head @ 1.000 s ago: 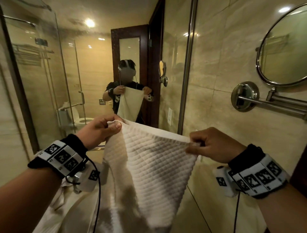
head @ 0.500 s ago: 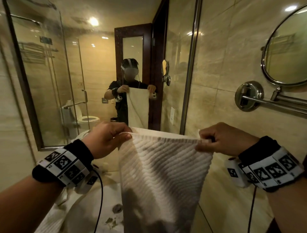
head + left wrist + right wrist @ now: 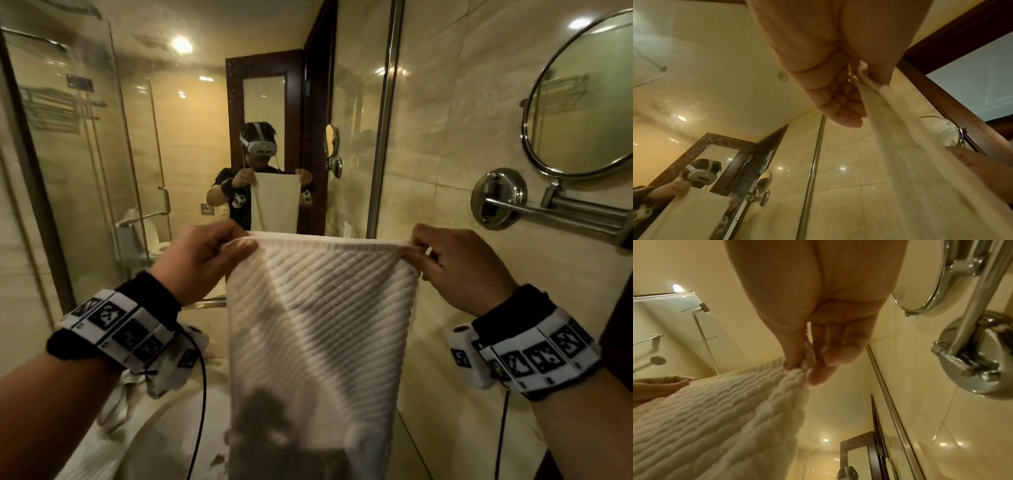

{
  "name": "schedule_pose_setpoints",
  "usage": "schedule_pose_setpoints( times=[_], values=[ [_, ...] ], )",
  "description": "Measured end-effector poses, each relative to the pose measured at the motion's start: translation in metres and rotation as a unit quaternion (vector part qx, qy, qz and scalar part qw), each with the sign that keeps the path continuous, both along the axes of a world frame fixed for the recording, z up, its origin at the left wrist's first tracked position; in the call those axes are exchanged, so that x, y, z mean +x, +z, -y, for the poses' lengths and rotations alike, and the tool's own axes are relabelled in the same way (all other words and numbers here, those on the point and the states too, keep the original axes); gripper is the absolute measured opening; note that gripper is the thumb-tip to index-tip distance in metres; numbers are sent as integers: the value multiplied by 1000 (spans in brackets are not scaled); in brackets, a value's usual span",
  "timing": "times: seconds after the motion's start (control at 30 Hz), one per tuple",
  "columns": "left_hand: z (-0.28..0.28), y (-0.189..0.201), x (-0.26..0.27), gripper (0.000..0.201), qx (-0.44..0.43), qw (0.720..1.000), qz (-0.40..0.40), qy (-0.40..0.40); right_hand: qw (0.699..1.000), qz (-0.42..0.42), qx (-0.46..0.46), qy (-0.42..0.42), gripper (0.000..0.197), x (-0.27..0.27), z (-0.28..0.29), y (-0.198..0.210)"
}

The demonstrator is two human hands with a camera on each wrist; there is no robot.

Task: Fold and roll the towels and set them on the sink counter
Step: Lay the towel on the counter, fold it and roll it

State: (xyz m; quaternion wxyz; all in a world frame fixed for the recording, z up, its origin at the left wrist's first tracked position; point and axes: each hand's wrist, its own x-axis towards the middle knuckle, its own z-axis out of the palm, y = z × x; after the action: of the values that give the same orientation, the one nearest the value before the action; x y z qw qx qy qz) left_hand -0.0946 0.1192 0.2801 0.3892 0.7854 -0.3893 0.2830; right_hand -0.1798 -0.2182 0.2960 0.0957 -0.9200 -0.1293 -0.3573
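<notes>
- While raised level before the mirror (image 3: pixel 191 137):
- left hand (image 3: pixel 202 260), fingers curled, pinching towel (image 3: pixel 318 308) corner
- right hand (image 3: pixel 459 267), likewise pinching opposite corner
- towel hanging below fingers

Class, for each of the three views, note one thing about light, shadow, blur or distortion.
Head view: warm ceiling lights glare in the wall mirror; a dark shadow covers the lower towel. Left wrist view: the towel is motion-smeared, the left hand looms large. Right wrist view: the round mirror and its arm bulge from wide-angle distortion.
</notes>
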Motion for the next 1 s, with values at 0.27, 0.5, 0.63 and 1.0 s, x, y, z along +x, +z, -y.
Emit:
schedule_pose_setpoints(
  times=[0.27, 0.5, 0.63, 1.0],
  values=[
    [-1, 6, -4, 36, -20, 998, -60, -18, 999, 36, 24, 1, 24, 4, -3, 15],
    [7, 13, -7, 14, -14, 997, -57, 57, 999, 23, 1, -23, 23, 3, -5, 18],
    [10, 15, -14, 12, 25, 995, -44, 88, 999, -2, 0, -41, 23, -1, -5, 22],
    [13, 29, -52, 26, -25, 998, -35, -36, 997, -43, 47, -52, 19, -46, 3, 43]
  ],
)
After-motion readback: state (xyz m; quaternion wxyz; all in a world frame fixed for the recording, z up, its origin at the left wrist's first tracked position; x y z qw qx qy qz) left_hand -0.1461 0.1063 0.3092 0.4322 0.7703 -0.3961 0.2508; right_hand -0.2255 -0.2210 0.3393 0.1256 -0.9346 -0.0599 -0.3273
